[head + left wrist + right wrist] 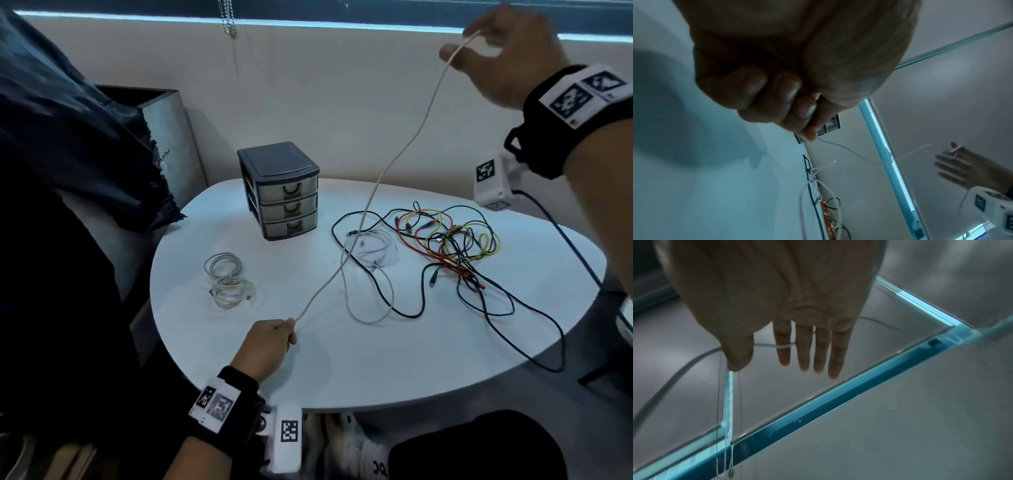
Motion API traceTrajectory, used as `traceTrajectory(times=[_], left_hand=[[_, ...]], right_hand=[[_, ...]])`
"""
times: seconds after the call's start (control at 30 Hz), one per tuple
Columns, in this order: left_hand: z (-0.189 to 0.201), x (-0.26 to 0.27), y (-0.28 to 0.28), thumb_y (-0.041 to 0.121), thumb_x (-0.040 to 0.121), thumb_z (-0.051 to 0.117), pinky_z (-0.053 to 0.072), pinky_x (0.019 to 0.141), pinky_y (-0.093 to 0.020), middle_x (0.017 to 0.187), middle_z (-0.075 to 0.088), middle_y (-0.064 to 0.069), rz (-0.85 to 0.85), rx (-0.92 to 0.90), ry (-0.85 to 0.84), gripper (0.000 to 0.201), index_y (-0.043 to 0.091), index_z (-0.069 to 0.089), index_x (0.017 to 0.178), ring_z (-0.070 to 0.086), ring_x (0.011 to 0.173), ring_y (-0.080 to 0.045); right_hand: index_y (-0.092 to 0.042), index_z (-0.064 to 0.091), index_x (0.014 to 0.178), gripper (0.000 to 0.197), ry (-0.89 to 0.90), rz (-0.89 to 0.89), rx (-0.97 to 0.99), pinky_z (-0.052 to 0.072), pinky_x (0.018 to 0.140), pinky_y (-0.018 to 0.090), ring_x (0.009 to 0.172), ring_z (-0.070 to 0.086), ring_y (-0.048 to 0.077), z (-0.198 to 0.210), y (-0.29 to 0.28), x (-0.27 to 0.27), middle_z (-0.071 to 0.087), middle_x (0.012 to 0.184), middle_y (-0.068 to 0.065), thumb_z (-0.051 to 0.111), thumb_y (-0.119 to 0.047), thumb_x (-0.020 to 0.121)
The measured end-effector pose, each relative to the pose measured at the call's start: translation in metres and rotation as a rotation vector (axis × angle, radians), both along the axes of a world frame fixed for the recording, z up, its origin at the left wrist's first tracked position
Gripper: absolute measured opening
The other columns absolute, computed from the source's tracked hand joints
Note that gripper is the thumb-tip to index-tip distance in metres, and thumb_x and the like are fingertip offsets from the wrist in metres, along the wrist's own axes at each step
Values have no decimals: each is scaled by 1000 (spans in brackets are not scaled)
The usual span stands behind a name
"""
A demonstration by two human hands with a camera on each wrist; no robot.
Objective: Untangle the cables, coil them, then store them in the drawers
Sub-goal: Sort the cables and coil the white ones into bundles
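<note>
White oval table against pale wall, window strip above. White cable stretched taut in air between both hands, well above tabletop; lower run trailed into loop on table. Left hand fisted round cable near front edge, fingers curled tight over it. Right hand raised high toward wall, fingers straight and spread, cable draped across them and over thumb; no firm clamp seen. Hands far apart. Tangle of black, red, yellow cables lay right of centre, partly over white loop. Two white coils rested left of centre, touching each other. Drawers, three tiers, all shut, stood at back between coils and tangle. Dark fabric hung at left. Bead chain hung at window.
</note>
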State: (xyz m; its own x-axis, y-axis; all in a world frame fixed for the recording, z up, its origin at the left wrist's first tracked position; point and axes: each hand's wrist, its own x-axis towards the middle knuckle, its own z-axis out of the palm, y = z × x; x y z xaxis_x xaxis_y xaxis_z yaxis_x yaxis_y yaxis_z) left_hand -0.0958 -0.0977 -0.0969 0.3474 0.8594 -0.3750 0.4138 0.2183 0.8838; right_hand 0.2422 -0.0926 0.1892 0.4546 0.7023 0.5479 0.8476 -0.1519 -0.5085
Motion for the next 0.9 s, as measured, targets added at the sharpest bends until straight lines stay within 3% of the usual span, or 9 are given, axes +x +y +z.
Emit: traceTrajectory(times=[0.13,0.27,0.37,0.47,0.57,0.63,0.73,0.83,0.9], left_hand=[[19,13,-3,25,105,45,20,43,-22,51,36,2,30,-61,-246,42,10,53,67,26,41,-11],[44,28,-4,27,105,45,25,48,-26,56,41,0,42,-42,-423,40,11,57,69,32,47,-14],[58,36,-4,27,104,44,24,51,-28,56,40,0,1,-44,-496,40,11,59,71,31,49,-14],[69,40,-6,27,104,43,23,50,-25,55,36,2,-68,-35,-569,39,10,61,74,26,49,-13],[80,36,-6,30,104,42,21,49,-22,54,32,4,-86,-66,-673,39,11,61,76,22,49,-12],[87,30,-3,33,103,42,21,48,-22,53,30,4,-34,-139,-797,40,14,61,73,22,47,-11],[96,17,8,34,100,42,34,47,-18,55,37,6,62,-239,-1056,38,18,59,70,32,47,-9],[104,7,21,36,102,40,53,62,-21,61,52,8,129,-244,-1242,43,20,64,70,56,60,-9],[108,8,26,36,104,39,59,81,-28,72,65,6,153,-227,-1335,48,18,70,72,69,82,-13]], right_hand=[[-17,57,124,31,318,94,-247,56,80,41,82,70,26,-27,8,1,71,109,15,62,-29,95],[-22,48,134,50,195,103,-594,53,81,44,89,69,35,-95,9,-11,67,115,20,56,2,90],[-23,62,115,21,307,323,-550,49,81,34,90,66,24,-142,-9,-56,71,103,7,56,-13,97],[-19,65,121,25,334,604,-522,46,96,23,106,64,6,-170,-32,-112,69,113,-5,55,-28,100],[-13,71,100,20,503,757,-445,50,76,16,78,68,7,-180,-44,-131,70,80,-1,53,-22,101],[-18,73,92,19,573,716,-418,51,66,22,58,58,12,-178,-46,-122,59,62,4,56,-22,100],[-18,76,95,14,531,540,-336,42,50,20,47,42,5,-165,-49,-94,49,52,-12,62,-20,96],[-19,76,97,14,281,367,-268,35,54,12,49,51,0,-157,-52,-67,58,52,-24,63,-22,96],[-24,77,97,19,42,331,-453,43,62,20,63,58,0,-158,-57,-69,67,68,-20,61,-33,96]])
